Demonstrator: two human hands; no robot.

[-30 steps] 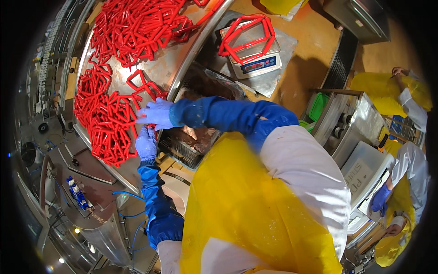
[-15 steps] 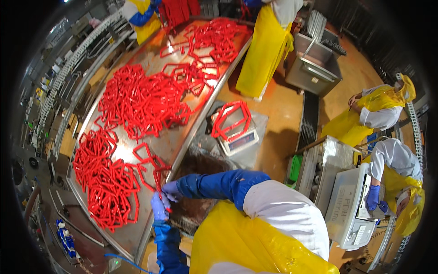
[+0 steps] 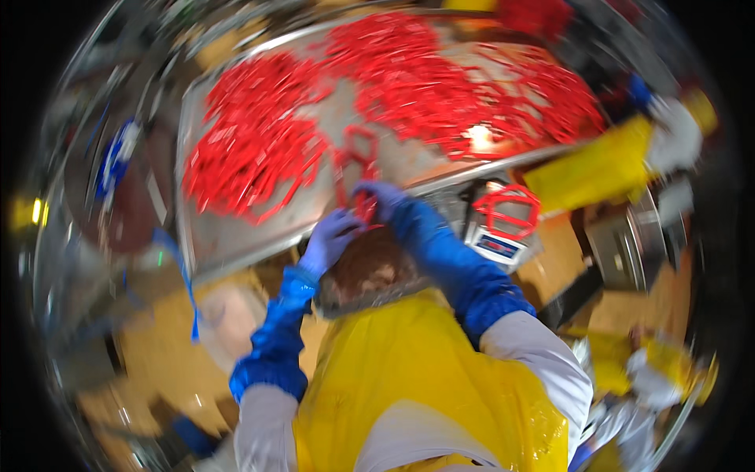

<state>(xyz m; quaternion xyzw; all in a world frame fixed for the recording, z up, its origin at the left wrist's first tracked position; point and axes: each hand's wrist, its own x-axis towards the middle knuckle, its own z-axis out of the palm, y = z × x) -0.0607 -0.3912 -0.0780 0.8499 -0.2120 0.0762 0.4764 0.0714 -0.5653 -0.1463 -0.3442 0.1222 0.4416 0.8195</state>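
My left hand (image 3: 329, 238), in a purple glove, has its fingers closed at the lower end of a strand of red sausage links (image 3: 362, 149). Close beside it, my right hand (image 3: 382, 199) grips the same strand, its fingers partly hidden and smeared by motion. The strand trails up onto the steel table (image 3: 228, 245) at its near edge. Below both hands, against my yellow apron, is a tub (image 3: 366, 300) with dark brown contents. A big heap of red sausage links (image 3: 255, 145) covers the table's left part, and another heap (image 3: 409, 79) lies further back.
Right of my arm stands a scale (image 3: 495, 247) with a loop of red links (image 3: 507, 211) on it. A person in a yellow apron (image 3: 590, 167) is at the table's right end. Beyond are a steel bin (image 3: 621, 248) and more people at lower right.
The view has swung round, so the table now lies across the top and blurs. My hands are still at the strand by the table's edge, with the tub now plainly below them.
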